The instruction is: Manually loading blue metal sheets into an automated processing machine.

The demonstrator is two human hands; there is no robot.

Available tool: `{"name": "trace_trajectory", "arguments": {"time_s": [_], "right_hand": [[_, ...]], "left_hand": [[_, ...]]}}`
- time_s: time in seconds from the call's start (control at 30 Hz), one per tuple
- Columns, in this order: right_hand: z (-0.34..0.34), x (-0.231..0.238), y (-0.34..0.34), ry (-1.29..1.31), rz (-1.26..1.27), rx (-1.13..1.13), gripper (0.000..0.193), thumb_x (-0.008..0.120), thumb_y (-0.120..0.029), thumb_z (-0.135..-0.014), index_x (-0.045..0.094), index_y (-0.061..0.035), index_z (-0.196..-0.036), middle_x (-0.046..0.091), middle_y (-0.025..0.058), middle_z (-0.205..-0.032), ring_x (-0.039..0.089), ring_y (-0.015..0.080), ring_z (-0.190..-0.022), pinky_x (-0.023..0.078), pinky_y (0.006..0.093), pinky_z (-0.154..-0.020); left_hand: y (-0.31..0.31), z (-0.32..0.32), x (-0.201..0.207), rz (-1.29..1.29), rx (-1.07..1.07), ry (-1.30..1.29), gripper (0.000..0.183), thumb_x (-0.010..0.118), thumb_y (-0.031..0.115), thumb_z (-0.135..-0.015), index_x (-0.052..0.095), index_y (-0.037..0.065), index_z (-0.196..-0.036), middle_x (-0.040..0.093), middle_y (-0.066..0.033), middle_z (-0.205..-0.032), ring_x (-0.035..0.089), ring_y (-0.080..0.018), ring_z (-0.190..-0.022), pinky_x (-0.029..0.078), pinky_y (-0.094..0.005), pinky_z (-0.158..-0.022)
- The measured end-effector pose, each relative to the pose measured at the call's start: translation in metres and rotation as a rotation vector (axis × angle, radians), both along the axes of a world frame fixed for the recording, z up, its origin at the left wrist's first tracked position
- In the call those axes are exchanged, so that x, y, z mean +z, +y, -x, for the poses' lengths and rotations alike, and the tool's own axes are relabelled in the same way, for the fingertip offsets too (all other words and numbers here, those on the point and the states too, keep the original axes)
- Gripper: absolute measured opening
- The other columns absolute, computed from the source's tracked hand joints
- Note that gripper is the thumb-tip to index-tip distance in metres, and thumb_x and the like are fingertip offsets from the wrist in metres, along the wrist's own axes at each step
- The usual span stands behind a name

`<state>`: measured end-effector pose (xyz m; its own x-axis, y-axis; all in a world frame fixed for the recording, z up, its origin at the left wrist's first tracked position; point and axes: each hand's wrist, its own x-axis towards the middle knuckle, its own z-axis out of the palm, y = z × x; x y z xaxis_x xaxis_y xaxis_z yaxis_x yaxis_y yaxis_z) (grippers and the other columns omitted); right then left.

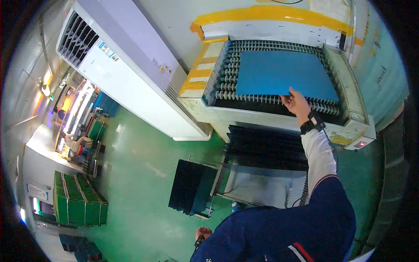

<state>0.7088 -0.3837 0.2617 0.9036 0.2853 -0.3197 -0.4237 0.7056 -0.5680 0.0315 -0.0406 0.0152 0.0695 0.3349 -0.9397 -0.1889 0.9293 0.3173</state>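
Dark blue sleeve (301,227) fills the near foreground. Beyond stands a white roller conveyor (270,111) edged with yellow tape, carrying a blue sheet (283,72). Right hand (297,104) touches the sheet's near edge, fingers apparently pinching it. Left hand (203,232) hangs low, grip unclear.

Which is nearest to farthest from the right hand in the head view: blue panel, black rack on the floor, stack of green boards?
From the right hand:
1. Blue panel, on the conveyor rollers, touched at its near edge.
2. Black rack, on the green floor, lower left of the hand.
3. Stack of green boards, far left by the wall.
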Motion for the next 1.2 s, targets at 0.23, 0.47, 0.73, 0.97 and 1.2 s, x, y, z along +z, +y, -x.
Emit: {"name": "trace_trajectory", "arguments": {"time_s": [0.23,0.47,0.73,0.97,1.2], "right_hand": [[-0.006,0.029,0.011,-0.134,0.343,0.227,0.031,0.054,-0.028,-0.087,0.057,-0.0011,-0.102,0.063,0.0104,-0.094,0.061,0.0188,-0.082,0.05,0.0267,-0.066],[-0.035,0.001,0.012,-0.514,1.023,-0.075,0.024,0.056,-0.024,-0.085,0.06,-0.0075,-0.102,0.064,0.007,-0.095,0.06,0.0211,-0.085,0.047,0.0323,-0.07],[-0.036,0.003,0.001,-0.892,2.014,-0.141,0.044,0.057,-0.035,-0.08,0.053,-0.0127,-0.119,0.044,0.0117,-0.13,0.037,0.0335,-0.121,0.031,0.0536,-0.095],[-0.082,0.002,-0.001,-0.836,2.074,0.011,0.051,0.053,-0.041,-0.082,0.048,-0.0143,-0.125,0.037,0.0111,-0.136,0.032,0.0344,-0.125,0.025,0.0573,-0.097],[-0.089,0.023,0.006,-0.851,2.141,0.157,0.053,0.048,-0.045,-0.085,0.042,-0.0177,-0.131,0.032,0.0097,-0.141,0.029,0.0344,-0.128,0.022,0.0585,-0.099]], "left_hand": [[-0.016,0.016,0.002,0.024,0.095,-0.101,0.032,0.042,0.029,-0.09,0.037,0.011,-0.064,0.035,-0.0023,-0.057,0.032,-0.0171,-0.055,0.032,-0.0352,-0.061],[-0.017,0.003,0.013,0.048,-0.027,-0.41,0.03,0.041,0.028,-0.091,0.042,0.011,-0.066,0.039,-0.0021,-0.058,0.037,-0.0182,-0.056,0.034,-0.0321,-0.058],[-0.021,-0.022,0.022,0.047,0.006,-0.196,0.028,0.044,0.028,-0.091,0.045,0.009,-0.07,0.04,-0.003,-0.059,0.038,-0.0187,-0.057,0.035,-0.0323,-0.057],[-0.029,-0.008,0.017,-0.011,0.073,-0.244,0.029,0.045,0.028,-0.09,0.046,0.008,-0.069,0.041,-0.0038,-0.06,0.037,-0.0191,-0.056,0.034,-0.0324,-0.055],[-0.04,0.016,-0.001,-0.03,0.153,-0.606,0.025,0.044,0.024,-0.09,0.044,0.007,-0.071,0.044,-0.0061,-0.062,0.043,-0.0214,-0.058,0.038,-0.0327,-0.056]]}}
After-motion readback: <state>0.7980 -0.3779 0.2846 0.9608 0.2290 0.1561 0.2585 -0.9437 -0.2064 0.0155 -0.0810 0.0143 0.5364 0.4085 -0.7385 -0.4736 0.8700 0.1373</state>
